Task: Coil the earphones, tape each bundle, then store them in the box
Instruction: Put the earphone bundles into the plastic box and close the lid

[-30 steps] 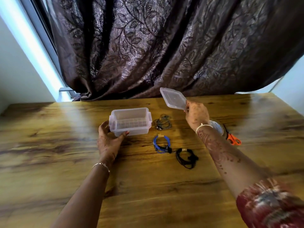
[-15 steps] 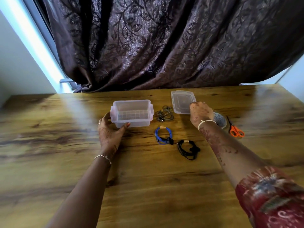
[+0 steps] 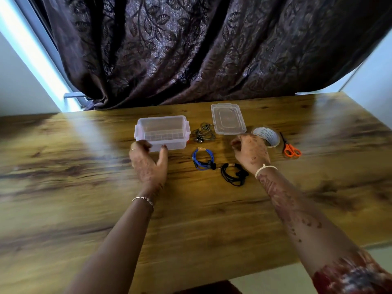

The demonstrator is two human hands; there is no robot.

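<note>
1. Head view: three taped earphone coils lie on the table [image 3: 84,198], none in the box: grey earphones [image 3: 203,134] between clear box [image 3: 162,132] and lid [image 3: 228,119], blue earphones [image 3: 202,159] nearer, black earphones [image 3: 233,174] by the right wrist.
2. Box upright, open; lid flat, apart from it.
3. Left hand [image 3: 149,164] grips the box's near wall.
4. Right hand [image 3: 251,152] holds nothing, fingers loosely curled, partly covering the tape roll [image 3: 266,135]; orange scissors [image 3: 290,146] beside it.

Behind rt hand [image 3: 251,153], tape roll [image 3: 268,134] part-hidden, its print too small to read; table [image 3: 84,187] blurred at edges.
</note>
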